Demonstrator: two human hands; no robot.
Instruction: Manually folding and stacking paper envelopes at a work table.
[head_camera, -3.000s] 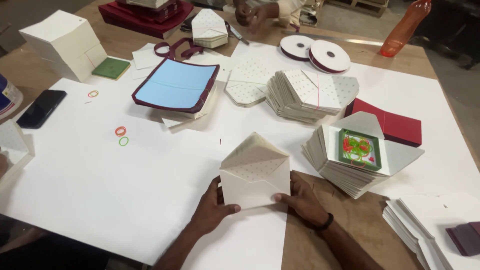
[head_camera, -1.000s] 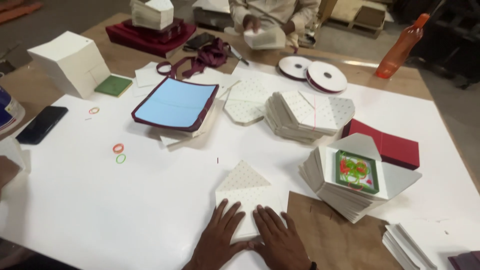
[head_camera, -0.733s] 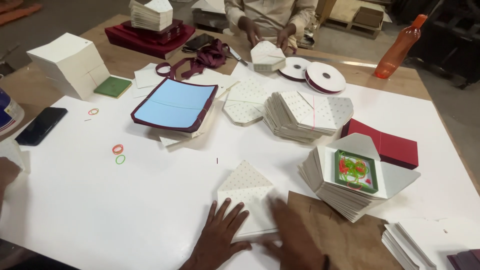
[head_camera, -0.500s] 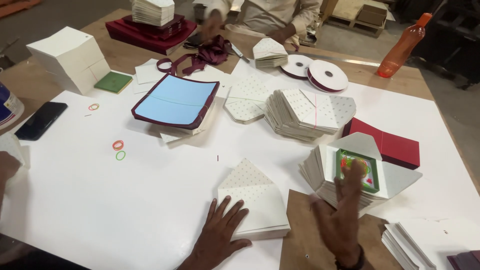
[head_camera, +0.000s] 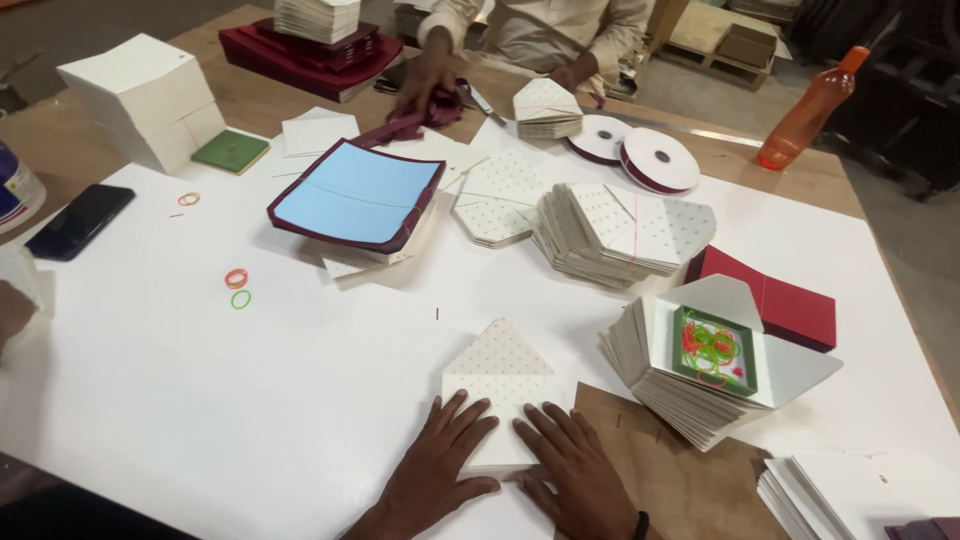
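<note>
Item: cream dotted envelope (head_camera: 500, 385), flap up and pointing away from me, lying flat on the white sheet of the tabletop (head_camera: 200, 400) at the near edge, just left of the bare brown board.

Hands: my left hand (head_camera: 440, 470) lay flat on the envelope's lower left part, fingers (head_camera: 470, 425) spread apart, gripping nothing. My right hand (head_camera: 575, 465) lay flat on its lower right part, fingers likewise spread, pressing down and clamped on nothing.

Nearby: stack of open envelopes (head_camera: 690, 385) just to the right, carrying a green tray of rubber bands (head_camera: 715, 350); banded bundle of envelopes (head_camera: 620, 235) beyond; blue-faced maroon folder (head_camera: 360, 195) farther left; two loose rubber bands (head_camera: 238, 285) well apart on the sheet.

Risks, as I judged them: uneven pressure from the two palms could have let the envelope skate on the smooth sheet and creased it crooked; the raised flap could have bent out of line; a right elbow swung wide could have toppled the neighbouring stack and spilled the tray.
</note>
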